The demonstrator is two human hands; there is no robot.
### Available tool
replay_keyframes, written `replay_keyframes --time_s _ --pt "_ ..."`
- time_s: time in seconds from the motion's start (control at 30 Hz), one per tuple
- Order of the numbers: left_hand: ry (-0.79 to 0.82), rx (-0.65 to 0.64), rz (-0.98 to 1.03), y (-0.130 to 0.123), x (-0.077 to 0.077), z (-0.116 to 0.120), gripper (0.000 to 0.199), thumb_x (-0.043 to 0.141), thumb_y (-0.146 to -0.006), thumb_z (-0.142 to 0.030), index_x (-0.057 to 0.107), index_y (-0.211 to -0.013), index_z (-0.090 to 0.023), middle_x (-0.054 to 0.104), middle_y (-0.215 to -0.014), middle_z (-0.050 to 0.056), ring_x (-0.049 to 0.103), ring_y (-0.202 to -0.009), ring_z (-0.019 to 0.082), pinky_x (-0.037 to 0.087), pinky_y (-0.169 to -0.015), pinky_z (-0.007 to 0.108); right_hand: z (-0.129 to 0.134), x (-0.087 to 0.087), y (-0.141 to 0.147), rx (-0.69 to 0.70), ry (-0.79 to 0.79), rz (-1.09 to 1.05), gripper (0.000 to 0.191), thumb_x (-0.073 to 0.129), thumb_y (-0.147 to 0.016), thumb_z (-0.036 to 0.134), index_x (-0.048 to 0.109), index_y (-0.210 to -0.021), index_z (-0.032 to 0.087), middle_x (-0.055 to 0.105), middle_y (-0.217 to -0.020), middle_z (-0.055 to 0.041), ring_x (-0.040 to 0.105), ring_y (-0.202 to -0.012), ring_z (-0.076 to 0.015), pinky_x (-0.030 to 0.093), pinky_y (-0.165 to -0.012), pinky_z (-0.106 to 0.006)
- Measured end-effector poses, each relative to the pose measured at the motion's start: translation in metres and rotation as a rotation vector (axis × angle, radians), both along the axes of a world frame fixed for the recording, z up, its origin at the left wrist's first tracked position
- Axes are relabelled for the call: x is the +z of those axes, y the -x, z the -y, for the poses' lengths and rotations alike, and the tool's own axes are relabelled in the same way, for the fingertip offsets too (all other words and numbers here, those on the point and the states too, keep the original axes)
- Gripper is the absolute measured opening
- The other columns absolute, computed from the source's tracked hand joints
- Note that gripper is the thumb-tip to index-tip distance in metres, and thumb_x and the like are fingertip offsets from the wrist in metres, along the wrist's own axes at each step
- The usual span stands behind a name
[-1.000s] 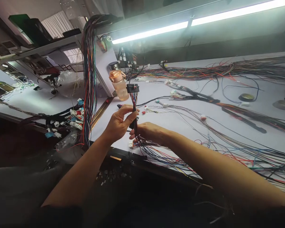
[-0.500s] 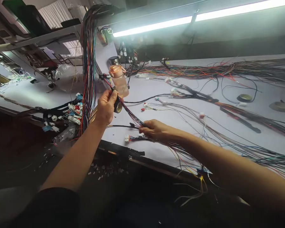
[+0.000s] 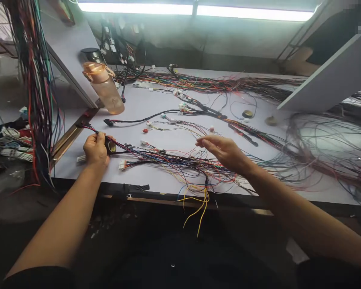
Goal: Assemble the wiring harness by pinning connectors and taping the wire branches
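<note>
My left hand [image 3: 96, 149] is closed around a wire harness [image 3: 88, 127], whose dark end sticks out above the thumb. A roll of black tape [image 3: 111, 147] sits right beside its fingers. From there the harness wires [image 3: 168, 158] run right across the table in a loose, multicoloured bundle. My right hand [image 3: 224, 150] is over the wires, its fingertips drawn together; whether something thin is between them I cannot make out. A white connector [image 3: 122, 164] on several wires lies in front, and yellow wires [image 3: 202, 206] hang over the near edge.
A pinkish bottle [image 3: 105, 88] stands at the back left. Hanging wires [image 3: 36, 88] fill the left side. More harnesses [image 3: 198, 106] and a long wire bundle [image 3: 198, 82] lie behind. A grey panel [image 3: 321, 76] rises on the right, with part of another person beyond it.
My right hand has come off the wires and moved up and right of them. My left hand still grips the harness, now lower, nearer the table. The view has turned to the right.
</note>
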State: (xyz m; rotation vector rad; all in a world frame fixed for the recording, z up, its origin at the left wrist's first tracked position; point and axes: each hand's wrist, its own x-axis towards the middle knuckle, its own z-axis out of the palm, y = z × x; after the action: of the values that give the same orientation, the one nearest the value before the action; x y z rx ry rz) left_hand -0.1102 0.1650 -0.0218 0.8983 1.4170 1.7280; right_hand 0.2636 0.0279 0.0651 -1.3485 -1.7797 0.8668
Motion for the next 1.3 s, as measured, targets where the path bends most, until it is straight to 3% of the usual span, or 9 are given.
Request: replay_keyframes --time_s 0.07,0.13,0.27,0.43,0.53,0.73,0.83,1.07,1.3 --pt "-0.023 0.022 -0.027 0.000 -0.002 0.000 0.010 0.055 -0.088 -0.024 0.051 -0.082 -0.017 0.061 -0.061 -0.002 0.058 -0.053 0.011 0.051 -0.055 0.023 0.031 -0.006 -0.003 0.029 -0.142 0.124 0.029 0.053 -0.093 0.036 0.067 -0.115 0.023 0.069 -0.114 -0.0077 0.061 -0.110 -0.0210 0.044 -0.098 -0.042" --pt "-0.032 0.039 -0.058 -0.001 -0.002 0.000 0.011 0.055 -0.088 -0.025 0.051 -0.083 -0.017 0.060 -0.062 -0.002 0.058 -0.052 0.010 0.050 -0.054 0.022 0.063 -0.021 0.004 0.253 -0.274 0.282 0.033 0.057 -0.092 0.037 0.062 -0.124 0.030 0.066 -0.125 -0.0042 0.055 -0.122 -0.0218 0.037 -0.106 -0.045" --pt "-0.035 0.056 -0.114 -0.002 -0.003 0.000 0.014 0.054 -0.088 -0.028 0.049 -0.081 -0.017 0.060 -0.063 -0.003 0.057 -0.053 0.008 0.048 -0.054 0.019 0.106 -0.054 0.016 0.536 -0.328 0.450 0.063 0.057 -0.083 0.064 0.053 -0.135 0.031 0.064 -0.128 -0.0065 0.052 -0.126 -0.0255 0.025 -0.113 -0.047" --pt "-0.027 0.048 -0.155 -0.003 -0.004 0.001 0.021 0.056 -0.088 -0.035 0.048 -0.081 -0.017 0.060 -0.063 -0.004 0.056 -0.052 0.007 0.047 -0.054 0.019 0.121 -0.060 -0.021 0.427 -0.279 0.455 0.040 0.043 -0.095 0.056 0.067 -0.107 0.026 0.072 -0.089 -0.0061 0.066 -0.084 -0.0200 0.037 -0.099 -0.043" --pt "-0.022 0.042 -0.168 -0.002 -0.005 0.002 0.023 0.055 -0.089 -0.038 0.048 -0.083 -0.016 0.061 -0.063 -0.004 0.056 -0.053 0.006 0.045 -0.055 0.019 0.118 -0.047 -0.031 0.447 -0.213 0.346 0.032 0.037 -0.101 0.039 0.066 -0.100 0.028 0.072 -0.093 -0.0040 0.066 -0.087 -0.0178 0.038 -0.098 -0.040" --pt "-0.057 0.047 -0.168 0.000 -0.009 0.001 0.021 0.054 -0.087 -0.036 0.049 -0.083 -0.016 0.060 -0.065 -0.003 0.055 -0.055 0.006 0.046 -0.057 0.020 0.083 -0.047 0.032 -0.025 -0.198 0.356 0.030 0.053 -0.093 0.041 0.065 -0.112 0.021 0.071 -0.110 -0.0109 0.063 -0.106 -0.0282 0.040 -0.091 -0.045" --pt "-0.078 0.055 -0.176 0.002 -0.013 -0.001 0.021 0.056 -0.085 -0.036 0.050 -0.082 -0.016 0.061 -0.065 -0.002 0.056 -0.054 0.008 0.046 -0.056 0.021 0.067 -0.058 0.066 -0.046 -0.189 0.306 0.029 0.061 -0.089 0.029 0.063 -0.116 0.020 0.074 -0.101 -0.0074 0.066 -0.099 -0.0263 0.037 -0.091 -0.046" --pt "-0.091 0.081 -0.193 0.003 -0.019 -0.004 0.021 0.057 -0.083 -0.037 0.051 -0.081 -0.017 0.063 -0.063 0.000 0.056 -0.052 0.010 0.044 -0.052 0.021 0.084 -0.066 0.057 0.650 -0.388 0.222 0.021 0.049 -0.095 0.017 0.061 -0.112 0.022 0.074 -0.096 -0.0001 0.066 -0.081 -0.0108 0.039 -0.086 -0.030" --pt "-0.064 0.093 -0.188 0.002 -0.016 -0.004 0.016 0.054 -0.087 -0.032 0.053 -0.083 -0.016 0.063 -0.066 0.000 0.056 -0.052 0.009 0.044 -0.052 0.020 0.103 -0.056 0.040 0.742 -0.313 0.366 0.020 0.054 -0.095 0.033 0.062 -0.111 0.024 0.073 -0.101 0.0006 0.063 -0.097 -0.0140 0.028 -0.105 -0.035"
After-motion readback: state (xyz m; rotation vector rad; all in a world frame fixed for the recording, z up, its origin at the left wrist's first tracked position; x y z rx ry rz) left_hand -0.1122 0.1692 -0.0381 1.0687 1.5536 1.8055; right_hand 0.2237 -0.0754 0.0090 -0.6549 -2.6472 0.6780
